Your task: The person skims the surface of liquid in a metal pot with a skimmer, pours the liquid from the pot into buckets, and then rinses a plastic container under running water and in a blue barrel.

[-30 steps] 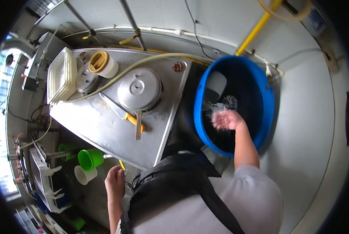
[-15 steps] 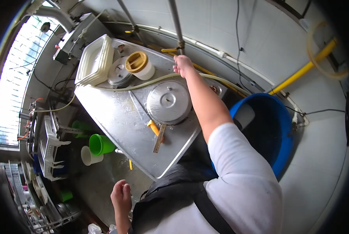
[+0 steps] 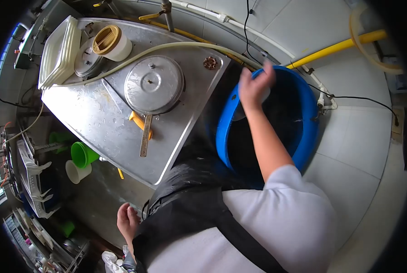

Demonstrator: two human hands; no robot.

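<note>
Over the rim of the blue tub (image 3: 223, 136), my right hand (image 3: 257, 84) is raised with thumb and fingers apart, blurred by motion, holding nothing visible. A pale container (image 3: 264, 96) shows behind it inside the dark tub. My left hand (image 3: 128, 219) hangs low beside my apron, fingers curled; whether it holds anything is hidden. On the steel table (image 3: 99, 123) are a round metal lid (image 3: 151, 86), a knife with a yellow handle (image 3: 135, 119) and a flat metal strip (image 3: 145, 136). A pale hose (image 3: 167, 45) runs across the table.
Stacked white trays (image 3: 58, 54), a tub with a tan lid (image 3: 117, 43) and a red-brown valve wheel (image 3: 209, 63) sit on the table. Green (image 3: 83, 154) and white (image 3: 77, 172) buckets stand on the floor at left. Yellow pipe (image 3: 339, 49) runs along the wall.
My right hand dipped in the tub, reached to the yellow valve lever on the wall pipe, and is now back above the tub's rim. The view has shifted; my left hand stays low.
</note>
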